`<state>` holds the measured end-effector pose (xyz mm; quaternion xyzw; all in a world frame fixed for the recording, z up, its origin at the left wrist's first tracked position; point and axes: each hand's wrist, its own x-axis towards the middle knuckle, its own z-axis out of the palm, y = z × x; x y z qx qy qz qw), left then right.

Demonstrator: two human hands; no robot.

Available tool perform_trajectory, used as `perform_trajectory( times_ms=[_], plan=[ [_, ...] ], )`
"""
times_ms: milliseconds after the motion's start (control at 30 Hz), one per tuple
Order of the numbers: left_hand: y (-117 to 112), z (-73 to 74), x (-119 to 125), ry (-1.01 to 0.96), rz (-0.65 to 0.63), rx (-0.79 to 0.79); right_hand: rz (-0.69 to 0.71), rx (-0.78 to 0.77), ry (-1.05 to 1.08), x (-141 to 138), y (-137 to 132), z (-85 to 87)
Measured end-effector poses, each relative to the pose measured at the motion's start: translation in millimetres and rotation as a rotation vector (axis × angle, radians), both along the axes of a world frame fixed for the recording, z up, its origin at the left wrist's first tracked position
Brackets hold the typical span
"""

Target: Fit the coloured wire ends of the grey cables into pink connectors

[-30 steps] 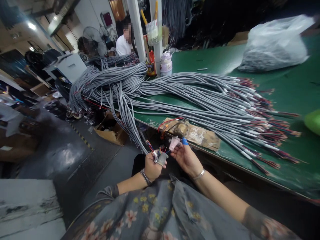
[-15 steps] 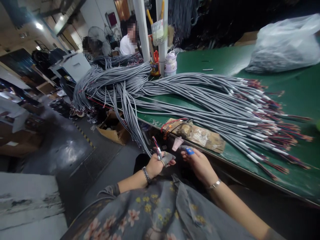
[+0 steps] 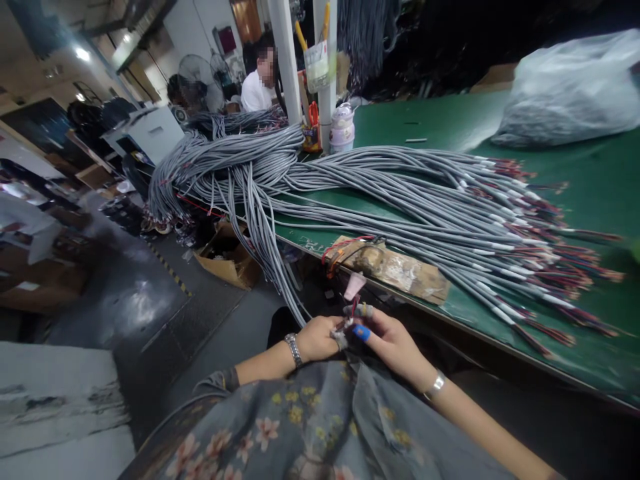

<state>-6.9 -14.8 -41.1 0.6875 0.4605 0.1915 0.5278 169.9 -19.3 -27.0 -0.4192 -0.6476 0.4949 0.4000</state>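
The left grip is closed round the end of a grey cable, lower centre of the frame; the right grip meets it there, taped thumb and covered forefinger close about the thin wires; whether they pinch or only touch, I cannot tell. For clean handling, the left grip is best kept near the jacket's end, so the cores stay steady; the right is best taking one core at a time, without tugging. Just above stands a pink piece; beyond it, a worn board lies along the edge of the green bench; pale scrawled marks left of it are illegible; upper centre, the printed holder and the pouch on the post show no readable brand.
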Motion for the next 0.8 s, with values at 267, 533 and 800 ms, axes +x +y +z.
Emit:
perform_trajectory(
  times_ms=[267, 533, 800],
  plan=[
    [0.9, 10.0, -8.2, 0.172, -0.194, 0.078, 0.042, -0.031, 0.043, -0.9, -4.2, 4.2],
    [-5.6, 13.8, -10.8, -0.298, 0.005, -0.184, 0.006, -0.054, 0.056, 4.7, -2.9, 5.5],
    [-3.1, 20.2, -8.4, -0.282, 0.012, -0.277, -0.031, -0.172, 0.141, -2.9, -0.9, 8.9]
  ],
)
